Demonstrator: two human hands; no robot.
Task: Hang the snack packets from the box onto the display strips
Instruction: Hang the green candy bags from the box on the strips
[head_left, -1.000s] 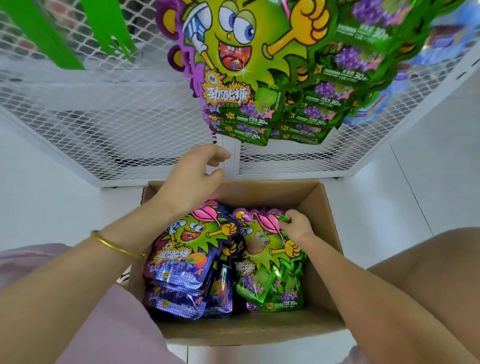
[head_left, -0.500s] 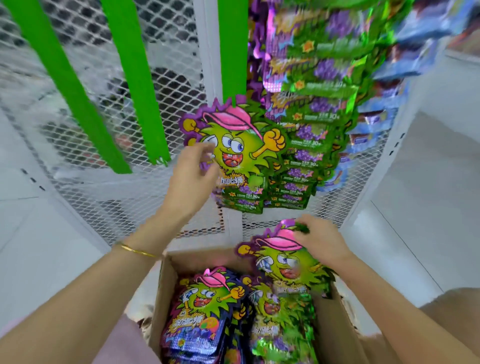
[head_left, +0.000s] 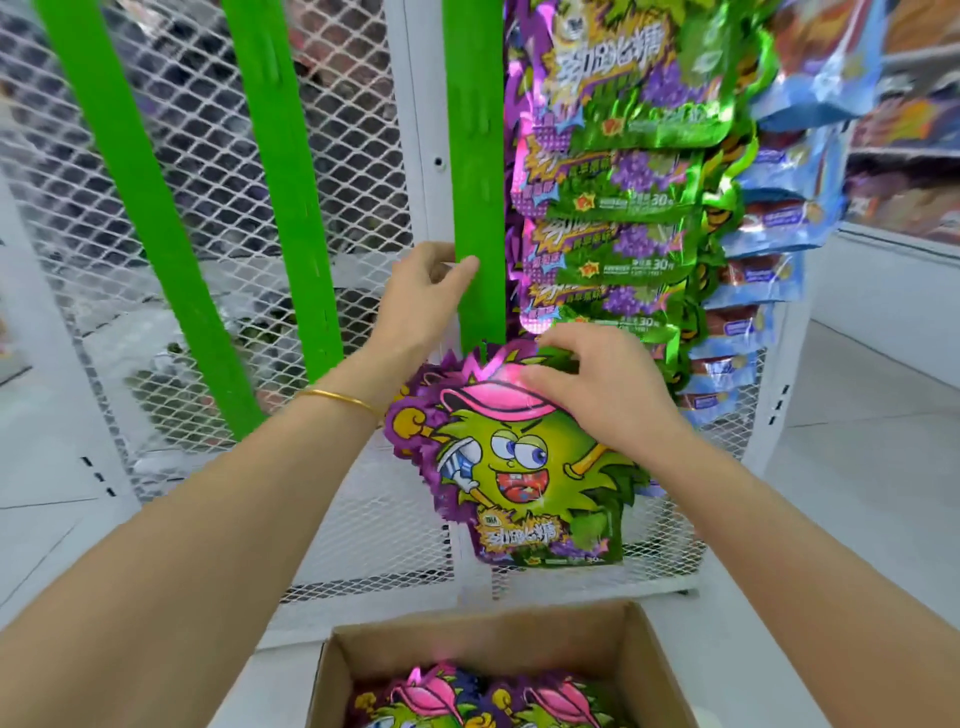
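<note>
White mesh racking (head_left: 208, 208) carries green display strips (head_left: 280, 182); a column of hung packets (head_left: 623, 244) is already up at right. I have the left hand (head_left: 421, 306) gripping the bare strip (head_left: 478, 156) near its lower end and the right hand (head_left: 597, 395) pinching a packet (head_left: 519, 478) by its top, just beneath. Spare packets (head_left: 498, 706) wait in the box (head_left: 660, 670).

Above the cardboard box (head_left: 652, 662) hang three green strips: one (head_left: 130, 208) far up to its left, one (head_left: 280, 182) nearer, and one (head_left: 475, 156) straight above. One packet (head_left: 519, 483) is held up just over the box. Two packet tops (head_left: 431, 696) show inside the box. Up and right of the box hang at least four green grape packets (head_left: 613, 182) and at least five blue packets (head_left: 789, 171). There is one gold bangle (head_left: 337, 399).
</note>
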